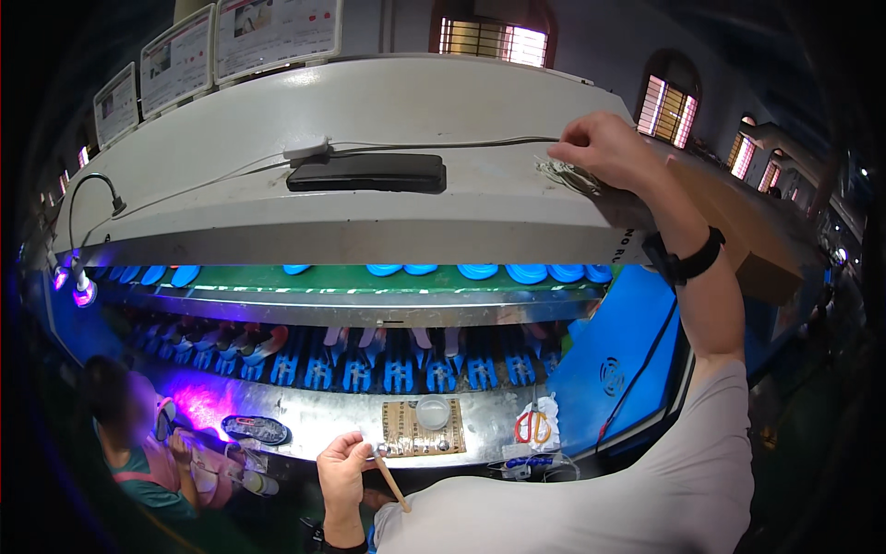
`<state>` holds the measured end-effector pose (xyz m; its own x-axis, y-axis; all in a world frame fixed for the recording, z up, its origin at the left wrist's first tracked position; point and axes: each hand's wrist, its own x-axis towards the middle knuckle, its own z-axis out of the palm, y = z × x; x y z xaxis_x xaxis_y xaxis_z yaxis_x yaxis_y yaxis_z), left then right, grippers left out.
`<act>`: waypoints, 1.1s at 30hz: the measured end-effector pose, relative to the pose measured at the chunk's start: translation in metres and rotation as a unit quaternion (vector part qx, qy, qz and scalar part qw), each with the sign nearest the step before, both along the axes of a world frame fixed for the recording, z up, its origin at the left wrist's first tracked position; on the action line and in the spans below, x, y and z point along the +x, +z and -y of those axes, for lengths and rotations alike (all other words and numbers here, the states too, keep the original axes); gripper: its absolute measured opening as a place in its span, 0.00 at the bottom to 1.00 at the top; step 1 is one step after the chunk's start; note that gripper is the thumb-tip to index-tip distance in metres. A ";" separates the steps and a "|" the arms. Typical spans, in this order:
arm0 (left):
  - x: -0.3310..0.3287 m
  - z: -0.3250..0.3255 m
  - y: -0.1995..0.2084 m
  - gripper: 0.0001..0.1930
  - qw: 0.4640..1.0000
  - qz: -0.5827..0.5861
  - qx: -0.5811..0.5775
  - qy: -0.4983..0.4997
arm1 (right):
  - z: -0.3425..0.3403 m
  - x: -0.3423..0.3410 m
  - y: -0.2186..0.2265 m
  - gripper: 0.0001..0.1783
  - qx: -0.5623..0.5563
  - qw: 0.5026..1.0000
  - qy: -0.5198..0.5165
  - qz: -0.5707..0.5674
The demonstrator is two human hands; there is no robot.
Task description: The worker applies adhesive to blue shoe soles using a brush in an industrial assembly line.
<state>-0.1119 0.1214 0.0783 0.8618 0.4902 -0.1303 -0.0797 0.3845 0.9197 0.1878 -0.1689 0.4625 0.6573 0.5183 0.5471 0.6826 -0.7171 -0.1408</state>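
Observation:
My left hand (342,475) is at the front edge of the metal bench, its fingers closed round a thin tan stick (392,482) that slants down toward my sleeve. My right arm stretches up to the top of the pale machine housing (498,102). There my right hand (609,152) is curled, with thumb and fingertips drawn together over a loose bundle of thin pale strands (565,174). Whether a strand is pinched in those fingertips cannot be made out. Beyond my left hand, a small clear cup (432,413) stands on a piece of brown cardboard (397,429).
A black flat case (366,173) and a cable lie on the housing. Red and orange-handled scissors (532,427) rest on white paper at the bench's right. A dark shoe (256,429) lies left, near a seated person (138,434). Blue racks (399,374) line the conveyor behind.

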 end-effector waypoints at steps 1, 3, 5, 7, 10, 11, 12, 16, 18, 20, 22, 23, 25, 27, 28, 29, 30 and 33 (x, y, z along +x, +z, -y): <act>-0.002 0.000 -0.002 0.10 1.000 0.005 -0.003 -0.001 | -0.008 -0.002 0.003 0.20 -0.039 0.998 -0.040 -0.034; -0.004 -0.001 -0.006 0.10 1.000 0.009 -0.005 -0.001 | -0.017 0.007 0.000 0.20 -0.053 0.997 -0.051 -0.008; -0.006 -0.002 -0.011 0.10 1.000 0.005 0.006 0.007 | -0.022 0.015 -0.004 0.21 -0.067 0.996 -0.064 0.017; -0.008 -0.001 -0.006 0.10 1.000 0.006 0.007 0.002 | -0.026 0.020 -0.006 0.21 -0.080 0.992 -0.085 0.045; -0.010 0.001 0.003 0.11 1.000 0.006 0.002 -0.007 | -0.027 0.026 -0.001 0.18 -0.096 0.992 -0.084 -0.007; -0.010 0.002 0.004 0.11 1.000 0.003 -0.004 -0.011 | -0.025 0.029 -0.001 0.18 -0.096 0.992 -0.084 -0.007; -0.011 0.002 0.003 0.11 1.000 0.003 -0.004 -0.011 | -0.021 0.032 0.000 0.17 -0.072 0.995 -0.060 -0.012; -0.014 0.002 0.002 0.11 1.000 -0.002 0.001 -0.015 | -0.009 0.036 0.011 0.13 0.060 0.994 0.011 -0.091; -0.015 0.001 0.001 0.11 1.000 -0.002 -0.001 -0.017 | -0.008 0.042 0.019 0.11 0.089 0.991 0.002 -0.098; -0.016 -0.001 -0.001 0.12 1.000 0.001 -0.008 -0.021 | -0.011 0.047 0.027 0.11 0.149 0.978 0.001 -0.147; -0.016 -0.001 -0.001 0.12 1.000 0.006 -0.012 -0.025 | -0.009 0.052 0.034 0.11 0.138 0.974 0.013 -0.179; -0.016 -0.001 -0.001 0.12 0.999 0.011 -0.017 -0.028 | -0.010 0.055 0.034 0.10 0.187 0.961 0.018 -0.204; -0.017 -0.001 0.000 0.12 0.999 0.007 -0.016 -0.027 | -0.012 0.061 0.037 0.09 0.236 0.944 0.024 -0.228; -0.017 -0.001 0.000 0.12 1.000 0.003 -0.016 -0.024 | -0.015 0.068 0.043 0.06 0.300 0.913 0.032 -0.274; -0.017 -0.001 0.000 0.12 1.000 0.005 -0.015 -0.026 | -0.017 0.073 0.046 0.06 0.300 0.913 0.033 -0.274; -0.017 -0.001 -0.001 0.12 0.999 0.007 -0.014 -0.028 | -0.018 0.077 0.048 0.07 0.334 0.902 0.053 -0.270; -0.018 -0.001 0.000 0.12 1.000 0.008 -0.015 -0.026 | -0.020 0.082 0.051 0.08 0.367 0.888 0.075 -0.265; -0.018 -0.001 0.002 0.12 0.999 0.009 -0.019 -0.027 | -0.021 0.093 0.056 0.06 0.382 0.869 0.124 -0.289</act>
